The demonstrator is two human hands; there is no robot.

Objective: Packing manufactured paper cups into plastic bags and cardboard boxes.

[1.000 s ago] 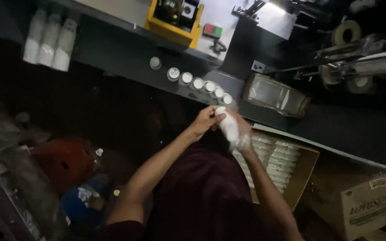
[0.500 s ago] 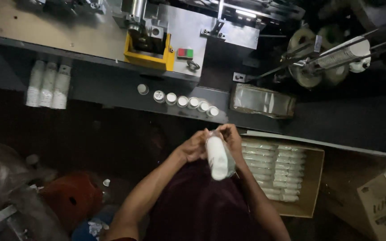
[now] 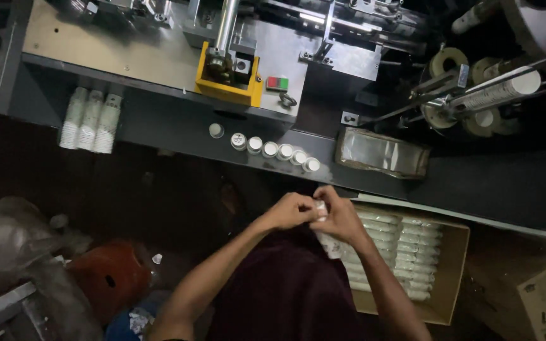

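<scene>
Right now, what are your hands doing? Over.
Left hand and right hand both gripping white cup stack. Open carton beside it. Nothing in the way.

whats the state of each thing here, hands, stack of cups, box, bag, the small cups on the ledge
left hand: closed on the top of the white cup stack
right hand: closed on the same stack
white cup stack: held over the lap, tilted
cardboard box: open, filled with rows of cup stacks
clear bag: lying flat on the ledge
small cups: standing in a row on the ledge
</scene>
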